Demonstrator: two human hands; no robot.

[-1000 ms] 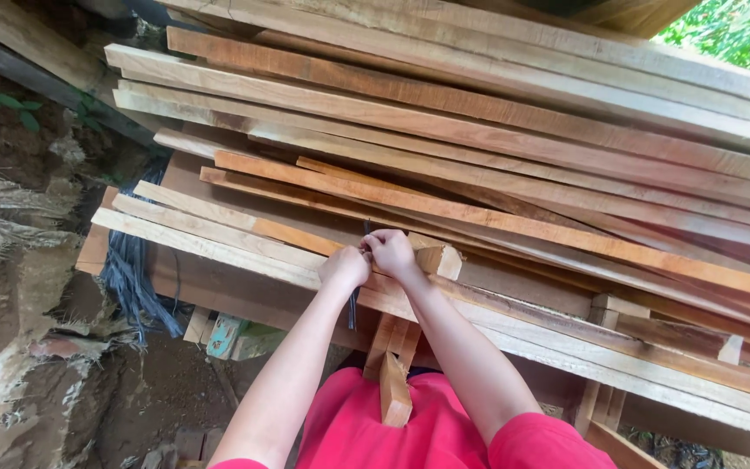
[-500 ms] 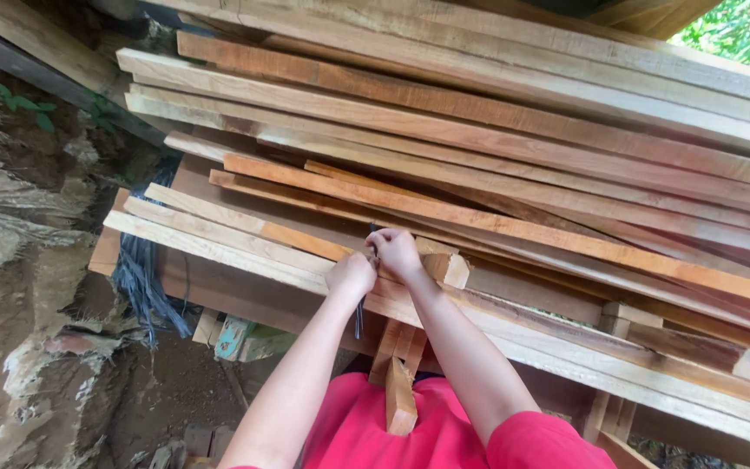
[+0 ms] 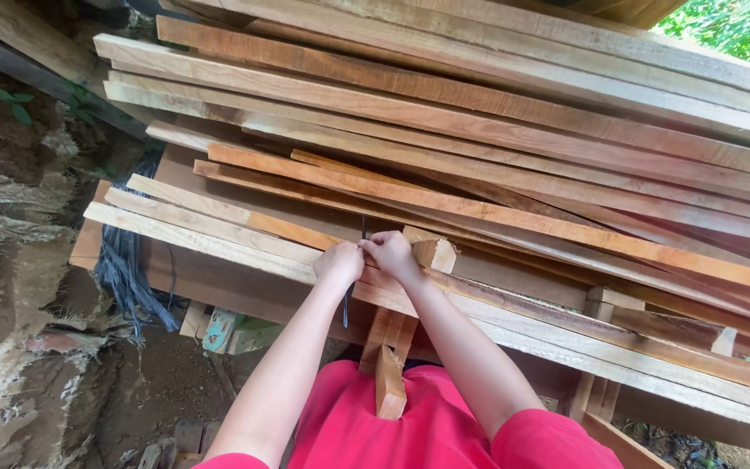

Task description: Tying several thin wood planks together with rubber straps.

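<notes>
My left hand (image 3: 338, 261) and right hand (image 3: 390, 252) pinch a thin dark strap (image 3: 346, 300) on the planks (image 3: 245, 230) — fingertips hidden; its end, toward 12 o'clock, is lost between boards.

A rough wooden worktop (image 3: 219, 282) on timber legs (image 3: 390, 365) carries a heap of long planks (image 3: 496, 130) lying slantwise, pale and reddish ones overlapping. A short block (image 3: 434, 254) sits on the nearest planks. Dark cords (image 3: 123, 278) hang off its left end.

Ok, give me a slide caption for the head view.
Left hand and right hand meet on stacked planks.
</notes>
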